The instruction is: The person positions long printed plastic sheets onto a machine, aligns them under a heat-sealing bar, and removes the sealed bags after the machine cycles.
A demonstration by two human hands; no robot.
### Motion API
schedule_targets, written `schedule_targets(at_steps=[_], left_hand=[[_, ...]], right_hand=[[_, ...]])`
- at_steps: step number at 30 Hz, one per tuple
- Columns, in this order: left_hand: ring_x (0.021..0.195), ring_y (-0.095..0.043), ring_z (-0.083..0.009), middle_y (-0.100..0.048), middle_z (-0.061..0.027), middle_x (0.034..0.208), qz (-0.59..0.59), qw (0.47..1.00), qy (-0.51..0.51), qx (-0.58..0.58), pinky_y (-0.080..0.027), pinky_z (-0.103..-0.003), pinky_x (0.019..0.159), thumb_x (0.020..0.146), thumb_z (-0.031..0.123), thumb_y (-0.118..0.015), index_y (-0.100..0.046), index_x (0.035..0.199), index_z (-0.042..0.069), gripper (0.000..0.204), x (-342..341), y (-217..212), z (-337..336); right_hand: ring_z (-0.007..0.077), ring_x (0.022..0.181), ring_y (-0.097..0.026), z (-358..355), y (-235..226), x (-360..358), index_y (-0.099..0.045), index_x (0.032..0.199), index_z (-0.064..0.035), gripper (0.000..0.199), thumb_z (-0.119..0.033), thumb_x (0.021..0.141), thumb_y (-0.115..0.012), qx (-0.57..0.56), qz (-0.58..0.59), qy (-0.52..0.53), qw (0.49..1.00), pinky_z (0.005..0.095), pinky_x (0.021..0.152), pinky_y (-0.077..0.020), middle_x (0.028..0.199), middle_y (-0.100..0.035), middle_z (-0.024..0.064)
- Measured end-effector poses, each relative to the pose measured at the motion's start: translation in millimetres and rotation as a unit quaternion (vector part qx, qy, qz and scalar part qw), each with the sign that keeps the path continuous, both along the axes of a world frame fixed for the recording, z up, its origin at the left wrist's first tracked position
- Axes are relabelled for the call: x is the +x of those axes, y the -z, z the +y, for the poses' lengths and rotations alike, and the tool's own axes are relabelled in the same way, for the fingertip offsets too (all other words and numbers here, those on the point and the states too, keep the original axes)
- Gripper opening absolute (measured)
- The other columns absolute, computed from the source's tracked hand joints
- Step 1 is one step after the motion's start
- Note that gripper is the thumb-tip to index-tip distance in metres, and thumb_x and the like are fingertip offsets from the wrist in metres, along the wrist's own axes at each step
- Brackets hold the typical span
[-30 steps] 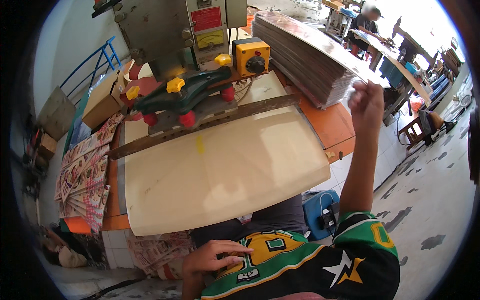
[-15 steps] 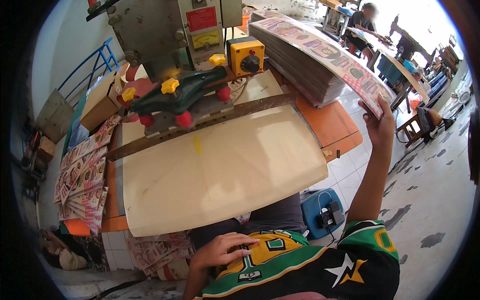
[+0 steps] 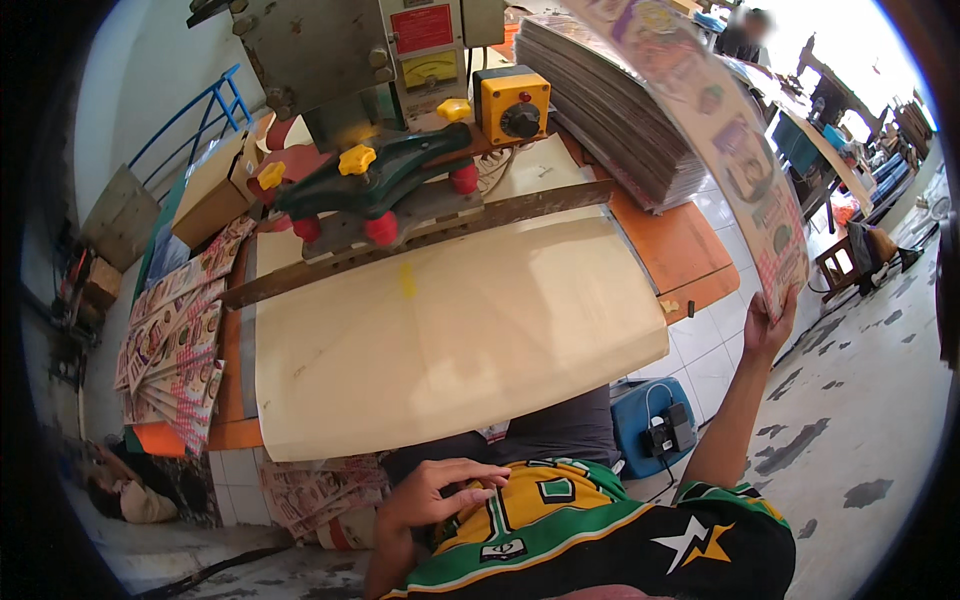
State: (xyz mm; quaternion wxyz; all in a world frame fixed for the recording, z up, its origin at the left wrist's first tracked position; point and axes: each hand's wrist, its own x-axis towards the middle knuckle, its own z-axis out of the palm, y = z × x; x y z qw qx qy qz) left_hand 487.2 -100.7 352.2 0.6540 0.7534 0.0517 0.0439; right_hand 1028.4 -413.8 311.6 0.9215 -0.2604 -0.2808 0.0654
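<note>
The right hand (image 3: pixel 768 325) is raised at the person's right, its fingers pinched on the lower edge of a long printed sheet (image 3: pixel 720 140) that arcs up over the stack of sheets (image 3: pixel 610 110) at the back right of the worktop (image 3: pixel 690 250). The step in hand looks like drawing 1 sheet off that stack; the next move probably calls for swinging it flat onto the cream board (image 3: pixel 450 340) under the green clamp (image 3: pixel 370 185) of the press (a floppy sheet may buckle or skew on the way). The left hand (image 3: pixel 435 495) rests on the person's lap, fingers loosely spread, holding nothing.

The machine front carries a red rectangular label (image 3: pixel 422 28) with a pale yellow gauge plate (image 3: pixel 428 70) below it, and a yellow control box (image 3: pixel 512 105) with a black knob to the right. At the left edge lie fanned pink-patterned printed sheets (image 3: pixel 175 340), with a brown cardboard box (image 3: pixel 215 190) behind them
</note>
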Motion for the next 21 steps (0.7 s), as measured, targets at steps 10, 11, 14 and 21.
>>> schedule_targets(at_steps=[10,11,14,21], left_hand=[[0.079,-0.072,-0.023,-0.075,-0.0213,0.094,-0.23,0.945,-0.203,-0.114,-0.044,-0.026,0.056,0.101,0.04,-0.063,-0.072,0.108,-0.005,0.047,-39.2,9.2,35.9],[0.079,-0.071,-0.0239,-0.075,-0.0227,0.093,-0.269,0.929,-0.219,-0.13,-0.044,-0.028,0.056,0.102,0.052,-0.058,-0.071,0.111,-0.006,0.06,-43.9,11.4,43.2],[0.09,-0.071,-0.0257,-0.074,-0.0215,0.104,-0.322,0.866,-0.334,-0.188,-0.053,-0.035,0.074,0.101,0.067,-0.045,-0.061,0.128,-0.004,0.077,-58.5,10.0,64.6],[0.12,-0.064,-0.0234,-0.062,-0.0124,0.138,-0.311,0.829,-0.413,-0.212,-0.05,-0.04,0.105,0.1,0.065,-0.05,-0.048,0.145,-0.005,0.083,-97.5,5.2,91.3]], right_hand=[[0.0215,0.114,-0.065,28.5,-4.7,-52.3,-0.053,0.142,-0.0033,0.044,-0.031,0.108,-0.052,-0.039,0.1,0.023,0.994,0.0367,0.096,-0.0519,0.135,-0.064,0.0121],[0.0229,0.122,-0.061,26.4,-0.5,-50.2,-0.051,0.145,-0.0035,0.047,-0.032,0.108,-0.051,-0.041,0.067,-0.035,0.996,0.0389,0.103,-0.0479,0.139,-0.061,0.0123],[0.0266,0.132,-0.057,23.9,22.3,-45.7,-0.047,0.149,-0.002,0.054,-0.036,0.108,-0.049,-0.081,0.022,-0.116,0.99,0.0442,0.112,-0.0441,0.145,-0.058,0.0127],[0.0216,0.102,-0.07,74.8,-14.4,-89.4,-0.056,0.133,0.0084,0.055,-0.033,0.096,-0.059,-0.268,-0.038,-0.129,0.954,0.0346,0.091,-0.0564,0.118,-0.069,0.016]])
